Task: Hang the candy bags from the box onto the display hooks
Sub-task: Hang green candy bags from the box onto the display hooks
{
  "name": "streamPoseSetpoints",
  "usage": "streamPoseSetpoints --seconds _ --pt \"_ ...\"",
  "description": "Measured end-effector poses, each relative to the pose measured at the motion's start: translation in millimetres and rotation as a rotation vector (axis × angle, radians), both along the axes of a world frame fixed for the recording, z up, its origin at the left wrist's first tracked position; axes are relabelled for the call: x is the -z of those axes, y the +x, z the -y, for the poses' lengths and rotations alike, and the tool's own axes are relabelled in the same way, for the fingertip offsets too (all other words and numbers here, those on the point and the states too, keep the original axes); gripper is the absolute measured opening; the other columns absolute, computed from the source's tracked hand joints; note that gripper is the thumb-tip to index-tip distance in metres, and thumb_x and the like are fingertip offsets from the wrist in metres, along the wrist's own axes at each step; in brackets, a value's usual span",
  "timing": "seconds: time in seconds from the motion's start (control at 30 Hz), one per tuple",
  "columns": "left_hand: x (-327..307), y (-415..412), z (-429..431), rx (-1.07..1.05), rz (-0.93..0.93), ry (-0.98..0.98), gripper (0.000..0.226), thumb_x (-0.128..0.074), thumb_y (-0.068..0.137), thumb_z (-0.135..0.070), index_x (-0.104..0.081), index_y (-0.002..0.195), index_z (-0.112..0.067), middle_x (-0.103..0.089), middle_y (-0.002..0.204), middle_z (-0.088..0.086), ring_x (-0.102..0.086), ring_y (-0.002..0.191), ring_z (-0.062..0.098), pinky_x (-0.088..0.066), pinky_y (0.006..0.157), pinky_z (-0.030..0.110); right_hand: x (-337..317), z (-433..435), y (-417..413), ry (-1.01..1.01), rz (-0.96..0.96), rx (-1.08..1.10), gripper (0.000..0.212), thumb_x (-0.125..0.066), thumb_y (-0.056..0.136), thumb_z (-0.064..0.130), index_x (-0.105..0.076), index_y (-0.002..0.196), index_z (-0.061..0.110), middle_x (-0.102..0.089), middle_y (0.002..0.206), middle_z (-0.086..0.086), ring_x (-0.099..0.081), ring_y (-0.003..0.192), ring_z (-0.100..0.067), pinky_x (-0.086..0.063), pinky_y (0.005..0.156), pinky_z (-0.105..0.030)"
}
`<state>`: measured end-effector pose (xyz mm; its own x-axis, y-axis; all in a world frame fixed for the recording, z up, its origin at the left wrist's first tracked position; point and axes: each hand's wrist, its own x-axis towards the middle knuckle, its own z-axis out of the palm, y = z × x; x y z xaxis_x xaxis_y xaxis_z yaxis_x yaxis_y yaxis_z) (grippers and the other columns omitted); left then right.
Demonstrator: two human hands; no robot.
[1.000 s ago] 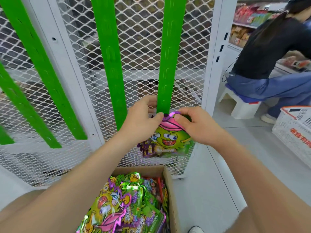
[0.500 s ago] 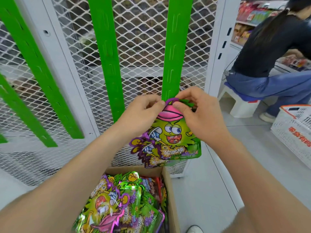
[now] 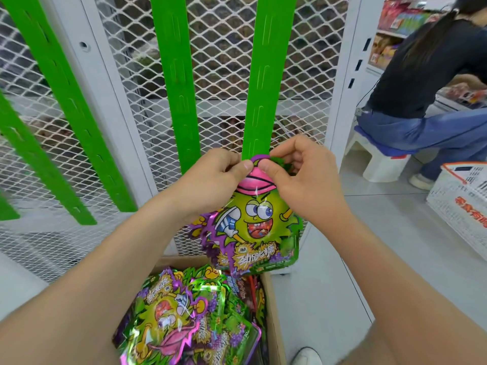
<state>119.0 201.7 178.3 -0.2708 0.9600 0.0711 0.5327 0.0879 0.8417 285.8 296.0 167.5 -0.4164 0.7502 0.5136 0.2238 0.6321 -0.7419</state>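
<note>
A green and purple candy bag (image 3: 253,227) with a cartoon face hangs upright in front of the mesh panel. My left hand (image 3: 210,177) and my right hand (image 3: 303,180) both pinch its top edge, thumbs nearly touching. The bag's top sits at the lower end of a green hanging strip (image 3: 266,80). The strip's hook is hidden behind my fingers. Below, an open cardboard box (image 3: 274,312) holds several more candy bags (image 3: 179,317).
Further green strips (image 3: 174,75) hang on the white mesh rack (image 3: 224,48). To the right a person (image 3: 427,75) sits on a white stool (image 3: 376,159) by stocked shelves. A white basket (image 3: 461,204) stands on the floor at right.
Both hands have lifted the bag upward along the strip. The bag now hangs full length and flat, where before it was bunched low beneath the strip's end.
</note>
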Motion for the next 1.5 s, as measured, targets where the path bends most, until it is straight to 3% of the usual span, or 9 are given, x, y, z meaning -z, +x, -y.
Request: streamPoseSetpoints --seconds 0.2,0.4,0.6,0.73,0.9,1.0,1.1,1.27,1.5 --pt "0.9 -3.3 0.6 0.013 0.032 -0.021 0.037 -0.054 0.108 -0.041 -0.073 0.094 -0.012 -0.068 0.086 0.032 -0.056 0.071 0.026 -0.054 0.067 0.059 -5.2 1.7 5.0 -0.172 0.045 -0.019 0.019 -0.089 0.083 0.025 -0.070 0.087 0.026 -0.075 0.080 -0.003 -0.072 0.077 -0.029 -0.060 0.071 -0.052" --pt "11.8 -6.7 1.6 0.066 -0.152 -0.022 0.029 -0.054 0.108 -0.036 -0.071 0.102 -0.014 -0.071 0.093 0.026 -0.056 0.074 0.022 -0.054 0.077 0.052 1.8 4.4 7.8 -0.083 0.188 -0.015 0.021 -0.091 0.080 0.028 -0.070 0.081 0.027 -0.073 0.075 0.008 -0.066 0.067 -0.009 -0.058 0.064 -0.032" --pt "28.5 -4.7 15.1 -0.048 -0.449 0.254 0.030 -0.064 0.103 -0.019 -0.057 0.131 -0.023 -0.065 0.127 -0.001 -0.058 0.117 0.020 -0.048 0.103 0.041 4.1 12.0 11.8 0.180 0.200 0.127 0.025 -0.087 0.083 0.031 -0.072 0.103 0.024 -0.068 0.093 0.015 -0.061 0.081 -0.001 -0.044 0.075 -0.006" --pt "52.8 -7.5 39.1 -0.208 -0.628 0.488 0.029 -0.066 0.092 -0.009 -0.058 0.118 -0.018 -0.051 0.118 -0.001 -0.046 0.111 0.022 -0.040 0.093 0.035 7.9 42.1 9.6 0.104 0.065 -0.003 0.012 -0.079 0.089 0.017 -0.071 0.094 0.024 -0.067 0.078 0.012 -0.063 0.072 -0.009 -0.049 0.069 -0.016" --pt "144.7 -35.8 56.7 0.223 -0.663 -0.227 0.014 -0.068 0.091 -0.025 -0.056 0.095 -0.030 -0.061 0.096 -0.007 -0.064 0.094 0.023 -0.053 0.078 0.039 46.3 67.7 1.0 0.091 1.047 -0.533 0.020 -0.069 0.096 0.034 -0.071 0.114 0.026 -0.070 0.080 0.009 -0.056 0.073 -0.004 -0.054 0.081 -0.033" --pt "218.8 -42.2 80.3 0.319 -0.659 -0.567 0.027 -0.073 0.089 -0.030 -0.065 0.114 -0.024 -0.067 0.118 -0.001 -0.065 0.113 0.026 -0.054 0.091 0.039 72.0 87.4 -8.4 0.071 1.269 -0.668 0.030 -0.064 0.098 0.038 -0.066 0.125 0.026 -0.065 0.092 0.004 -0.061 0.093 -0.017 -0.054 0.088 -0.038" --pt "276.8 -44.9 107.4 0.280 -0.788 -0.782 0.080 -0.081 0.085 -0.033 -0.038 0.152 -0.025 -0.040 0.154 0.006 -0.047 0.135 0.042 -0.049 0.106 0.055 85.8 100.0 -18.6 0.083 1.336 -0.718 0.034 -0.057 0.103 0.038 -0.060 0.134 0.024 -0.059 0.106 -0.002 -0.055 0.120 -0.028 -0.049 0.091 -0.040" --pt "311.7 -42.5 129.3 0.283 -0.997 -0.758 0.108 -0.088 0.083 -0.021 -0.013 0.161 -0.025 -0.011 0.170 0.005 -0.032 0.144 0.046 -0.052 0.106 0.053 96.5 98.5 -34.5 0.124 1.370 -0.665 0.031 -0.058 0.103 0.035 -0.062 0.130 0.022 -0.057 0.121 -0.010 -0.060 0.119 -0.034 -0.054 0.095 -0.048" --pt "275.2 -48.5 101.6 0.299 -1.121 -0.486 0.032 -0.067 0.096 -0.046 -0.061 0.122 -0.028 -0.060 0.136 0.000 -0.043 0.137 0.028 -0.031 0.112 0.047 95.8 89.6 -42.9 0.133 1.399 -0.627 0.027 -0.058 0.100 0.035 -0.066 0.121 0.019 -0.058 0.106 -0.008 -0.064 0.106 -0.036 -0.057 0.087 -0.051"
